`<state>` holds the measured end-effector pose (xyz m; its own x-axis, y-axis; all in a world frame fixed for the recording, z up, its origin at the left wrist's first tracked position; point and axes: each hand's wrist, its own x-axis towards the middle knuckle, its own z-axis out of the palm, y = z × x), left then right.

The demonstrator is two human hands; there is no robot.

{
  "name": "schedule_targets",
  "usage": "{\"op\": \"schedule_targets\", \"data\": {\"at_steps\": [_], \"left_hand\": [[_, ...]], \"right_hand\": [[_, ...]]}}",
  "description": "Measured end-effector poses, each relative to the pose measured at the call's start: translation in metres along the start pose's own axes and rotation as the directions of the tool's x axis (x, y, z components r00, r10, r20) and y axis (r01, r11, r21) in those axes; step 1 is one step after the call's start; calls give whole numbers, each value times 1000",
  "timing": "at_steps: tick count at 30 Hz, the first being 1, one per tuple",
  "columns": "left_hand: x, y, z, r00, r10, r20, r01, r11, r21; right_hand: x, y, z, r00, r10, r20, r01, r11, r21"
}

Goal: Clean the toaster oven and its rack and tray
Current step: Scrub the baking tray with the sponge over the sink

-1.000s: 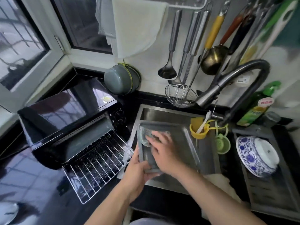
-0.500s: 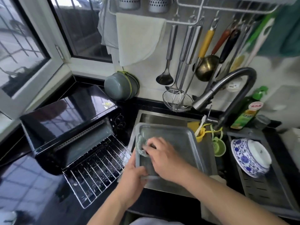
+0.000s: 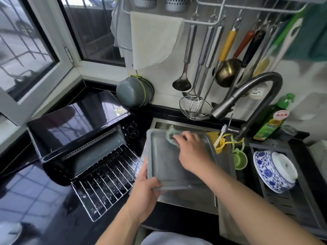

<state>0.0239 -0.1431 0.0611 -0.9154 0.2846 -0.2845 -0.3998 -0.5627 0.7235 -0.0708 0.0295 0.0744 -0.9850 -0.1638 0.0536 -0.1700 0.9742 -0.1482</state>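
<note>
Tray [image 3: 169, 167] of grey metal is held over the sink [image 3: 187, 200], tilted so that its far edge stands higher than its near edge. Its near left corner is gripped by the left hand [image 3: 146, 190]: the thumb is laid over the rim onto the inner face, and the other fingers are curled beneath, mostly hidden by the tray. A greenish scrubbing cloth [image 3: 170, 137] is pressed against the tray's far left corner by the right hand [image 3: 192, 152], whose fingers are bent over the cloth and bunched upon it; part of the cloth is seen past the fingertips, at the tray's upper rim. How tightly the cloth is pinched cannot be told, since the fingertips are blurred.

The black toaster oven [image 3: 77, 131] is set on the dark counter [image 3: 35, 200] just left of the sink, its door let down. The wire rack [image 3: 108, 181] is drawn out over the open door, its near corner reaching past the door's edge toward the counter front. The rack's right edge lies close beside the tray and the left hand.

A curved faucet [image 3: 251, 96] is arched above the sink's right side. A blue-and-white bowl [image 3: 272, 170] is laid tilted in the drain tray on the right, and a green bottle [image 3: 272, 119] is stood behind it.
</note>
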Motion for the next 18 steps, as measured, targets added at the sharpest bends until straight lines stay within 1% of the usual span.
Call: {"op": "schedule_targets", "data": {"at_steps": [2,3,4,5,6,8,9,10,11,13,14,16,17,18], "left_hand": [[-2,8,-4,1000,16,3,-16,1000,-2],[-1,10,-6,1000,13,8,-13,1000,8],[-1,11,-6,1000,8,18,-8,1000,18],[0,11,-5,1000,6,30,-7,999,34],[0,11,-3,999,6,44,-8,998,59],[2,9,-1,997,-13,70,5,994,108],[2,9,-1,997,-26,79,18,994,106],[1,9,-1,996,-36,85,27,995,96],[0,11,0,995,-45,92,36,995,96],[-2,14,3,993,-55,104,42,991,125],[-2,13,3,993,-53,101,40,991,129],[0,14,5,995,-52,81,43,993,112],[2,14,6,995,-62,72,54,993,107],[3,14,5,995,-73,62,66,992,107]], "right_hand": [[-7,17,-4,987,157,-17,-158,984,-81],[-8,22,-7,974,223,-25,-225,971,-80],[-6,20,-10,968,250,-15,-251,966,-55],[-3,13,-11,974,226,-3,-226,974,-5],[-1,-1,-11,987,158,1,-158,986,61],[-1,-31,-7,998,-37,-53,45,985,166],[-1,-39,-5,992,-108,-66,118,977,177],[1,-40,-5,988,-140,-66,149,975,163],[5,-35,-5,992,-110,-54,117,981,154],[9,-24,-6,998,60,-36,-51,977,205],[9,-26,-5,992,109,-67,-89,964,251],[3,-44,-7,975,119,-188,-38,922,386],[1,-53,-8,978,107,-177,-4,866,501],[-4,-60,-10,993,67,-99,8,789,614]]}}
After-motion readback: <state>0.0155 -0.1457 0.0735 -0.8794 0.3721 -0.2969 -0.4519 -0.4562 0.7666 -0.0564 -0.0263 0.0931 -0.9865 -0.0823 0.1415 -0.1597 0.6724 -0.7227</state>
